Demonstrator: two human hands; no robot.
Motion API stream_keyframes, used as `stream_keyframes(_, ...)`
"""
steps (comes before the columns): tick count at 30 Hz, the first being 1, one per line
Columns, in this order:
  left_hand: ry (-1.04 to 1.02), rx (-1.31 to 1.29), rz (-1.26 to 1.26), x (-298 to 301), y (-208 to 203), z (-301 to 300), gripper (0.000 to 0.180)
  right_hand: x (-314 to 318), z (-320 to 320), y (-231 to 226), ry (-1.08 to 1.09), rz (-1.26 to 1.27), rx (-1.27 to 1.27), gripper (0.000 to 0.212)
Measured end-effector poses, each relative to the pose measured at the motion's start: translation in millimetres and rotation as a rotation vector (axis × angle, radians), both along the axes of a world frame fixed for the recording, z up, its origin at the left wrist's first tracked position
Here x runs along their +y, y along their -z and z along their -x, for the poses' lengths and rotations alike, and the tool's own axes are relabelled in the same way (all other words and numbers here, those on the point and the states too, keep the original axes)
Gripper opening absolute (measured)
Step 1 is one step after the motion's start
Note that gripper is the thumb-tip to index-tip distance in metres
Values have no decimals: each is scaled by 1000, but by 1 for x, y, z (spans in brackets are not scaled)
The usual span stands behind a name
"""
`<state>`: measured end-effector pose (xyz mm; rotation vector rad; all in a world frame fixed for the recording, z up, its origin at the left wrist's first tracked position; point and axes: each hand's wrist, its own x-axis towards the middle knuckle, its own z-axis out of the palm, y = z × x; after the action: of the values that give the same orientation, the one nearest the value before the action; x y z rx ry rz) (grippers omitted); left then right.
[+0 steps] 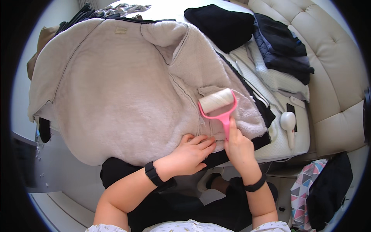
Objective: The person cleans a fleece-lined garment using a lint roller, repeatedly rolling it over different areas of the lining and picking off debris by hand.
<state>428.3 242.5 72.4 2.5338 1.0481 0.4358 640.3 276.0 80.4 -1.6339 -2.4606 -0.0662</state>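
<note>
A jacket with a pale fleece lining (116,85) lies spread inside-out over the bed, its black outer fabric showing along the right and front edges. My right hand (240,149) is wrapped around the pink handle of a lint roller (218,101). The roller's white sticky cylinder rests on the lining near the jacket's right front. To its left, my left hand (191,152) lies flat with fingers spread on the jacket's lower edge, holding nothing. Both wrists wear black bands.
Folded black garments (220,27) and a dark padded jacket (280,46) lie at the back right. A white handheld device (288,123) and a small remote (296,101) are on the mattress beside the beige headboard (328,46). A triangle-patterned bag (305,189) stands at lower right.
</note>
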Motion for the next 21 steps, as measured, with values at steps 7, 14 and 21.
stream_keyframes(7,16,-15,-35,-1,5,2,76,67,45,-27,-11,-16,227,71)
stream_keyframes(14,-27,-8,-72,-6,15,6,75,30,37,-59,-174,-185,620,53)
stream_keyframes(21,-21,-19,-70,-5,19,4,74,-29,9,-50,0,21,258,53)
